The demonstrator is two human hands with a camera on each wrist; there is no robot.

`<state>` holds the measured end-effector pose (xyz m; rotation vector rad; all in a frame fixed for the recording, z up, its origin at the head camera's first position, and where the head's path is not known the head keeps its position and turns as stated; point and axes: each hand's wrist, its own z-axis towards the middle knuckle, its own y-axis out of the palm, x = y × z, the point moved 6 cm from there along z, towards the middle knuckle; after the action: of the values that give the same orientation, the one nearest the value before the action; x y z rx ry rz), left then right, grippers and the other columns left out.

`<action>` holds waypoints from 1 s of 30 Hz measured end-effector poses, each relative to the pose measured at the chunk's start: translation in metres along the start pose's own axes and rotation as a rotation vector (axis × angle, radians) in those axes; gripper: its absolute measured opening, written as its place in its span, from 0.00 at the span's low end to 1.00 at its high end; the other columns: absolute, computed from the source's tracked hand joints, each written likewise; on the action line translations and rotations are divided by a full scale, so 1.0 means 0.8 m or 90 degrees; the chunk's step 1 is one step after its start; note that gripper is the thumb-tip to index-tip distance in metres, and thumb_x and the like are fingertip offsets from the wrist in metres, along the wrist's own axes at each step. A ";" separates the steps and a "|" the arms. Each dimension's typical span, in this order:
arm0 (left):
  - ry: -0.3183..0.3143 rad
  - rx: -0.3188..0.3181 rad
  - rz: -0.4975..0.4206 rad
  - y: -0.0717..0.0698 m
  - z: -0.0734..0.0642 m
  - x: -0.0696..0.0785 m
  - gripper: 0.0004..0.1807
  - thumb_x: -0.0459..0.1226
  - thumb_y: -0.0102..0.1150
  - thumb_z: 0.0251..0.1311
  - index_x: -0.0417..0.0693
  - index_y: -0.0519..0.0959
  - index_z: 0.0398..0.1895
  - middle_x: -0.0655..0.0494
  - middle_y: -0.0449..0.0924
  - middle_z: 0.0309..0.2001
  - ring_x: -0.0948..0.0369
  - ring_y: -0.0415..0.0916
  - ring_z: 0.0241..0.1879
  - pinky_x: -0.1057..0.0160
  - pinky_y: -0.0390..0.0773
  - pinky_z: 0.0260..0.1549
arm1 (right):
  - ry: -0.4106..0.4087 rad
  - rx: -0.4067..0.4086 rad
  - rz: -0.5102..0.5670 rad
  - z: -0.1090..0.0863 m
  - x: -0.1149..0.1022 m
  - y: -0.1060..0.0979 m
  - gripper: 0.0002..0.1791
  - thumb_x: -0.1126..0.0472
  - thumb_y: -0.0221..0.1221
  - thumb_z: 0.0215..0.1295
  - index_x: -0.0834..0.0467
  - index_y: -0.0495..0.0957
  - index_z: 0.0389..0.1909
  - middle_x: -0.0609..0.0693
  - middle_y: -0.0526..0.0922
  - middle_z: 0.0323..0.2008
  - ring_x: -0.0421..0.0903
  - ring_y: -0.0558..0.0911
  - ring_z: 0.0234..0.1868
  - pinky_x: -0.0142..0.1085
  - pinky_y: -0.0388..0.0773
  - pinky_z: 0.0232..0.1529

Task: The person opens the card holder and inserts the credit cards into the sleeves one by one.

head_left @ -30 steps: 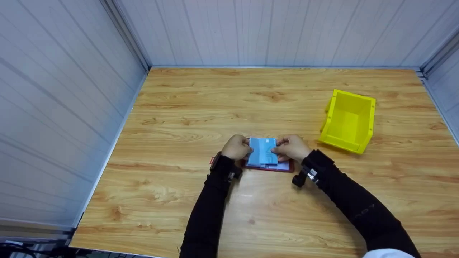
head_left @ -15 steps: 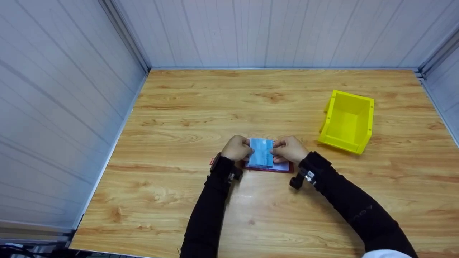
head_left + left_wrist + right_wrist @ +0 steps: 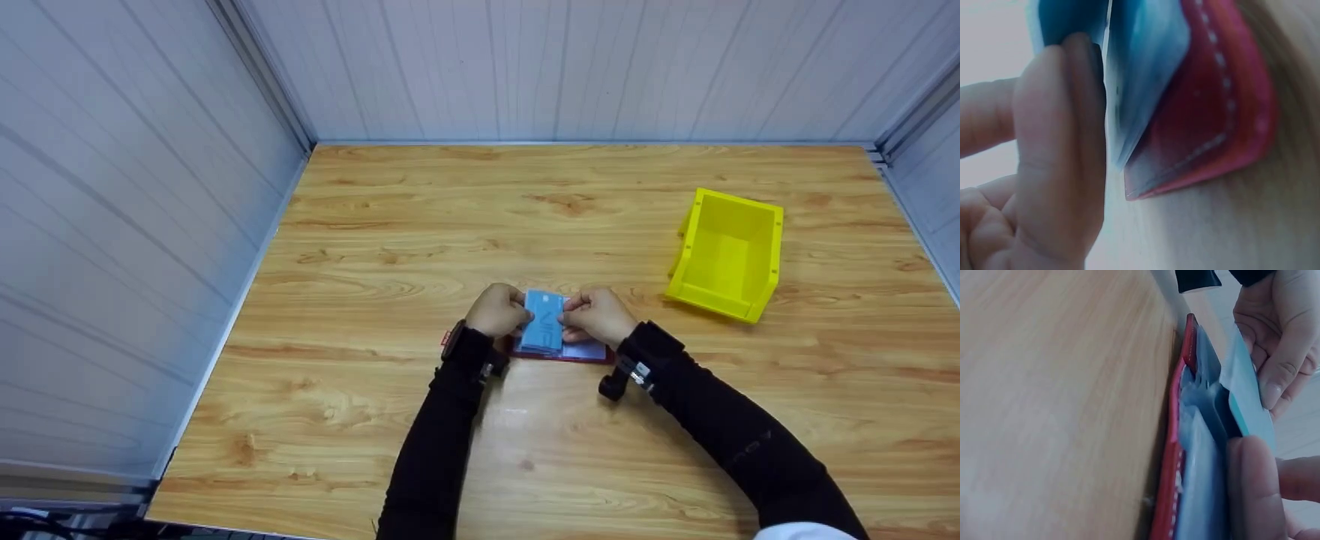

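Observation:
A red card holder (image 3: 559,358) with white stitching lies spread on the table, its clear plastic sleeves (image 3: 1151,62) fanned up in the left wrist view. Over its left half stands a light blue card (image 3: 545,322) with large lettering, lying within a raised sleeve. My left hand (image 3: 495,309) pinches the left edge of that sleeve between thumb and fingers. On the opposite side, my right hand (image 3: 601,315) pinches the card's right edge, thumb on top. In the right wrist view the card (image 3: 1247,394) slants above the other sleeves, both thumbs touching it or its sleeve.
A yellow plastic bin (image 3: 726,251) sits on the wooden table (image 3: 390,225) to the right, beyond the right hand. Pale panel walls (image 3: 480,67) stand at the back and both sides.
The blue card has slid left into the sleeve, and my right hand has moved left along with it. My left hand has stayed nearly in place. The bin has not moved.

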<state>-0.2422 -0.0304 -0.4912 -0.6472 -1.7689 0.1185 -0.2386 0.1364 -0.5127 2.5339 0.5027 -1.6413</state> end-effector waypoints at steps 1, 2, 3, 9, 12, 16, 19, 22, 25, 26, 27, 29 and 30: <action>0.001 0.002 0.002 0.000 0.000 0.001 0.02 0.27 0.59 0.60 0.35 0.79 0.34 0.56 0.75 0.21 0.65 0.74 0.18 0.65 0.82 0.25 | -0.003 -0.001 -0.004 0.000 -0.001 0.000 0.11 0.73 0.58 0.63 0.74 0.71 0.44 0.50 0.81 0.26 0.38 0.82 0.21 0.28 0.83 0.27; 0.005 0.003 0.004 0.000 -0.001 0.002 0.02 0.27 0.60 0.60 0.37 0.78 0.30 0.57 0.74 0.20 0.65 0.74 0.18 0.65 0.82 0.25 | -0.004 0.000 -0.008 -0.001 -0.001 0.000 0.11 0.73 0.57 0.63 0.74 0.71 0.44 0.50 0.81 0.26 0.38 0.82 0.21 0.28 0.83 0.27; 0.009 0.005 0.006 0.000 -0.001 0.003 0.06 0.27 0.60 0.60 0.39 0.76 0.26 0.58 0.73 0.18 0.65 0.73 0.17 0.64 0.81 0.24 | -0.005 0.000 -0.013 -0.001 -0.002 0.000 0.10 0.73 0.57 0.64 0.73 0.71 0.44 0.50 0.81 0.27 0.39 0.83 0.21 0.29 0.83 0.27; 0.023 0.015 0.016 -0.001 -0.002 0.005 0.20 0.26 0.59 0.56 0.50 0.64 0.14 0.61 0.67 0.13 0.65 0.72 0.14 0.67 0.77 0.19 | -0.023 -0.030 -0.074 -0.006 -0.006 -0.002 0.14 0.69 0.55 0.66 0.74 0.72 0.49 0.55 0.82 0.33 0.40 0.84 0.24 0.31 0.84 0.31; 0.012 0.025 0.030 -0.002 -0.002 0.002 0.16 0.26 0.58 0.52 0.49 0.65 0.15 0.62 0.67 0.13 0.65 0.72 0.14 0.69 0.74 0.16 | -0.037 -0.043 -0.142 -0.013 -0.009 -0.007 0.19 0.64 0.55 0.69 0.72 0.73 0.55 0.61 0.82 0.41 0.41 0.84 0.28 0.33 0.85 0.33; -0.011 0.038 0.055 -0.005 -0.005 0.000 0.06 0.27 0.58 0.50 0.42 0.72 0.29 0.58 0.72 0.20 0.62 0.75 0.17 0.68 0.75 0.19 | -0.073 -0.022 -0.252 -0.023 -0.017 -0.022 0.23 0.58 0.56 0.70 0.67 0.73 0.60 0.63 0.80 0.49 0.45 0.83 0.35 0.34 0.84 0.37; -0.012 0.051 0.109 -0.007 -0.008 0.002 0.12 0.29 0.59 0.51 0.39 0.73 0.40 0.55 0.74 0.29 0.61 0.75 0.24 0.66 0.75 0.26 | -0.121 0.012 -0.337 -0.031 -0.025 -0.038 0.24 0.55 0.56 0.70 0.65 0.73 0.61 0.63 0.81 0.50 0.51 0.82 0.44 0.40 0.81 0.45; 0.000 0.068 0.169 -0.008 -0.009 0.006 0.13 0.31 0.59 0.51 0.38 0.75 0.42 0.54 0.74 0.33 0.59 0.73 0.29 0.65 0.71 0.31 | -0.139 0.037 -0.380 -0.038 -0.026 -0.053 0.26 0.53 0.56 0.70 0.65 0.72 0.62 0.63 0.80 0.55 0.57 0.79 0.54 0.48 0.76 0.57; 0.017 0.083 0.203 -0.008 -0.011 0.010 0.12 0.31 0.59 0.51 0.37 0.76 0.41 0.55 0.72 0.33 0.58 0.69 0.32 0.64 0.68 0.33 | -0.130 0.042 -0.406 -0.044 -0.022 -0.067 0.29 0.51 0.56 0.70 0.64 0.70 0.65 0.66 0.75 0.61 0.62 0.74 0.63 0.56 0.68 0.65; 0.022 0.086 0.210 -0.008 -0.011 0.011 0.12 0.30 0.59 0.51 0.36 0.76 0.40 0.55 0.71 0.32 0.58 0.68 0.32 0.64 0.68 0.32 | -0.123 0.046 -0.417 -0.045 -0.020 -0.071 0.30 0.49 0.55 0.70 0.63 0.69 0.66 0.66 0.73 0.64 0.62 0.71 0.66 0.57 0.64 0.68; 0.028 0.090 0.217 -0.007 -0.012 0.012 0.11 0.30 0.59 0.51 0.36 0.76 0.39 0.55 0.70 0.31 0.58 0.67 0.31 0.64 0.67 0.32 | -0.125 0.046 -0.434 -0.047 -0.018 -0.074 0.31 0.48 0.55 0.70 0.63 0.67 0.68 0.66 0.70 0.66 0.63 0.68 0.68 0.58 0.62 0.69; 0.038 0.096 0.228 -0.007 -0.013 0.013 0.10 0.30 0.58 0.50 0.35 0.76 0.38 0.56 0.69 0.30 0.58 0.66 0.30 0.64 0.65 0.30 | -0.125 0.041 -0.474 -0.050 -0.014 -0.079 0.34 0.47 0.55 0.70 0.62 0.64 0.70 0.67 0.66 0.69 0.64 0.64 0.70 0.60 0.57 0.70; 0.041 0.098 0.232 -0.007 -0.014 0.014 0.10 0.29 0.57 0.50 0.35 0.76 0.37 0.56 0.68 0.29 0.58 0.65 0.30 0.64 0.64 0.30 | -0.126 0.036 -0.493 -0.051 -0.011 -0.081 0.35 0.46 0.55 0.71 0.62 0.63 0.71 0.68 0.64 0.70 0.65 0.62 0.72 0.60 0.56 0.71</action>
<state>-0.2359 -0.0325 -0.4764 -0.8450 -1.5473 0.4726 -0.2263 0.2054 -0.4805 2.2990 1.5726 -2.0977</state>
